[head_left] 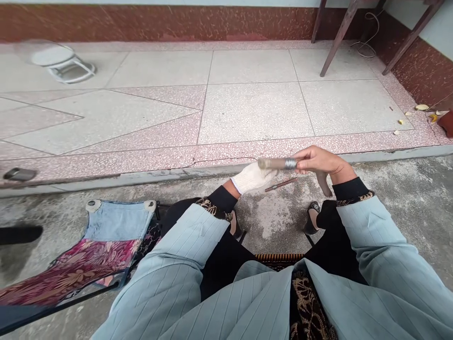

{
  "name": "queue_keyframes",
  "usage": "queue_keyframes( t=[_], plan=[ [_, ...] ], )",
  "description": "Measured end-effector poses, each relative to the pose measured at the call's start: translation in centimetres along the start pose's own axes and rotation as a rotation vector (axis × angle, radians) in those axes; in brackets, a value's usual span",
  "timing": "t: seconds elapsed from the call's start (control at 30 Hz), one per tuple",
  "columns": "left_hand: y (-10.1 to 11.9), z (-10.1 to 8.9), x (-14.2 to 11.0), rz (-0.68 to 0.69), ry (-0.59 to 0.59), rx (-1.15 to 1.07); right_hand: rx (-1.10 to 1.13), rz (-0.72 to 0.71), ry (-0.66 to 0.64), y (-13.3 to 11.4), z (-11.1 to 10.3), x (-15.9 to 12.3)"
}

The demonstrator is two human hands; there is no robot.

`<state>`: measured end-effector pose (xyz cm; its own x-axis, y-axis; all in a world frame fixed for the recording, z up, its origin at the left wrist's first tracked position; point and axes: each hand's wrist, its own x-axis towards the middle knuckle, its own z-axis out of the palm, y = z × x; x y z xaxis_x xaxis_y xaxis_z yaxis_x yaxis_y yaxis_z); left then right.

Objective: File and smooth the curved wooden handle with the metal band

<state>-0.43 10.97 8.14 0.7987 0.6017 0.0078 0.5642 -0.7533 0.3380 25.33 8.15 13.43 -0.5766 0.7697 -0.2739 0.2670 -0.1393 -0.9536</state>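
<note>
My right hand (317,159), bare, pinches the wire-wrapped end of a short brownish rod (275,164). A coil of silvery wire (290,163) circles the rod beside my fingertips. My left hand (253,179) wears a white knitted glove and lies just under the rod's other end, fingers stretched out and slightly blurred. Whether the glove touches the rod is unclear. Below my hands, a thin brown stick (281,184) with wire around its middle appears against the concrete. A grey-brown elongated piece (323,184) hangs or stands below my right wrist; its kind is unclear.
Ahead runs a raised tiled step (255,113) with a concrete edge. On it stand a white stool (67,63) and a wooden-legged table (338,40); peels (421,107) lie at right. A fabric folding recliner (116,226) is at my left, near a dark object (20,174).
</note>
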Motion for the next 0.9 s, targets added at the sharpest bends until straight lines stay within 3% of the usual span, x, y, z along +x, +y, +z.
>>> queue_keyframes(
  t=[0.07, 0.13, 0.27, 0.43, 0.53, 0.63, 0.7, 0.77, 0.83, 0.9],
  plan=[
    [0.2, 0.1, 0.1, 0.012, -0.043, 0.031, 0.027, 0.002, 0.215, -0.1, -0.5, -0.3],
    [0.6, 0.3, 0.3, 0.019, -0.101, 0.062, 0.041, 0.044, 0.312, 0.2, -0.5, -0.2],
    [1.3, 1.1, 0.5, 0.049, -0.161, 0.048, 0.057, 0.112, 0.336, 1.1, 0.3, 0.6],
    [1.1, 2.1, 0.6, 0.063, -0.151, 0.020, -0.009, 0.150, 0.372, 2.3, 0.3, 1.4],
    [1.2, 2.9, 0.5, 0.029, -0.120, 0.109, -0.248, 0.200, 0.448, 2.9, -0.3, 1.9],
    [1.7, 3.4, 0.3, -0.001, -0.151, 0.187, -0.717, 0.303, 0.524, 3.2, -0.7, 2.5],
    [1.7, 3.2, 0.3, 0.003, -0.176, 0.206, -0.948, 0.433, 0.403, 3.2, -0.7, 2.7],
    [1.4, 2.5, 0.5, 0.003, -0.170, 0.223, -0.950, 0.538, 0.132, 3.0, -0.5, 2.5],
    [0.6, 1.5, 0.7, -0.005, -0.145, 0.220, -0.736, 0.510, -0.180, 2.5, -0.4, 1.9],
    [-0.1, 0.8, 0.7, -0.059, -0.094, 0.136, -0.407, 0.361, -0.422, 1.8, -0.5, 0.9]
  ],
)
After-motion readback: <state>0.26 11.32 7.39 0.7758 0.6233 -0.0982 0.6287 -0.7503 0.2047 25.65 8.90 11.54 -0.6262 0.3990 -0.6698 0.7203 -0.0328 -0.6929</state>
